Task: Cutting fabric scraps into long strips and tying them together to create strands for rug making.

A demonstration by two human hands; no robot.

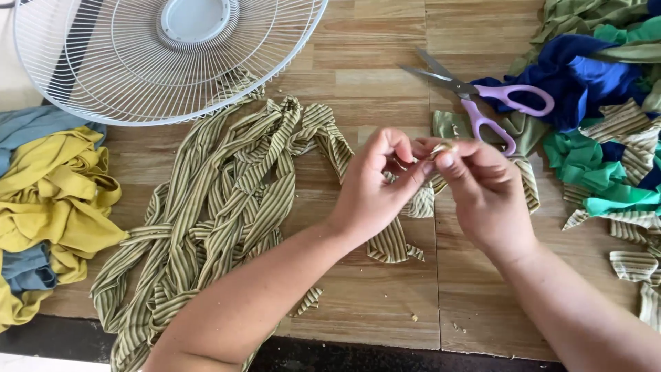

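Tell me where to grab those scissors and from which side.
Take the scissors by the purple loop handles, coming from the right. The handles point toward the pile of blue and green cloth; the open blades point up-left, lying flat on the wooden table.

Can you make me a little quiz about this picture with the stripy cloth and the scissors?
1. True or false: the scissors are in the right hand.
2. What colour are the scissor handles? A green, B purple, C yellow.
3. Fill in: both hands pinch the end of a striped ____ strip.

Key
1. False. They lie open on the wooden table, beyond the hands.
2. B.
3. Cloth. The left hand and the right hand meet fingertip to fingertip on it, while the long striped pile lies to the left, below the white fan guard.
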